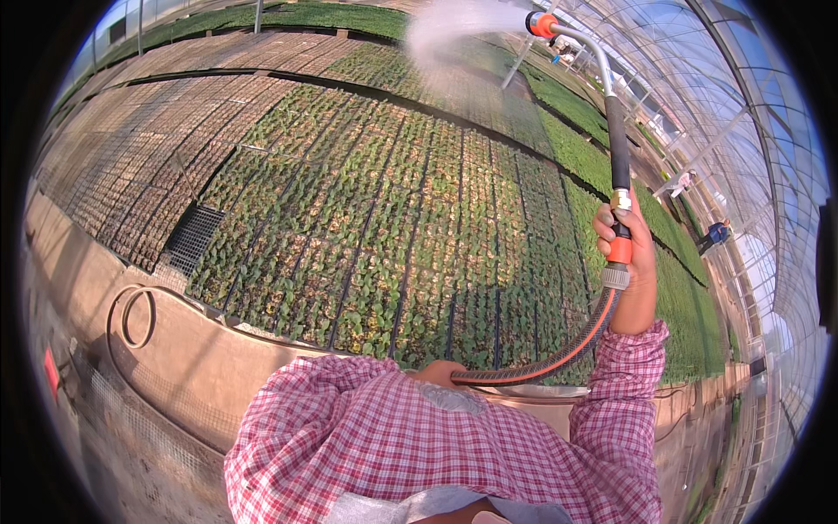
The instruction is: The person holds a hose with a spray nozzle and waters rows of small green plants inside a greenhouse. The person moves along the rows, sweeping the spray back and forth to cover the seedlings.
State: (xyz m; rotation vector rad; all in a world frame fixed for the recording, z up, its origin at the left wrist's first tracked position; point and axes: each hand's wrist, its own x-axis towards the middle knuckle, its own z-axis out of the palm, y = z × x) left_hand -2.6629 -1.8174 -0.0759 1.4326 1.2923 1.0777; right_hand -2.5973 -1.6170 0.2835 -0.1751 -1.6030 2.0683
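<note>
My right hand (627, 249) is raised at the right, its fingers closed around the connector below the black grip of a metal watering wand (617, 141). The wand's orange and black nozzle (542, 24) points left at the top and throws a wide white spray (458, 36) over seedling trays. From the connector a dark hose with an orange stripe (576, 347) curves down to my left hand (440, 373), which is closed on it close to my body. Trays of young green seedlings (366, 229) fill the middle, in front of both hands.
An unplanted black cell tray (195, 232) lies at the near left edge of the trays. A thin hose loops (137, 318) beside the low bed wall (190, 354). Metal posts (519, 62) stand among the beds. Two people, one in blue (717, 234), are far off at the right.
</note>
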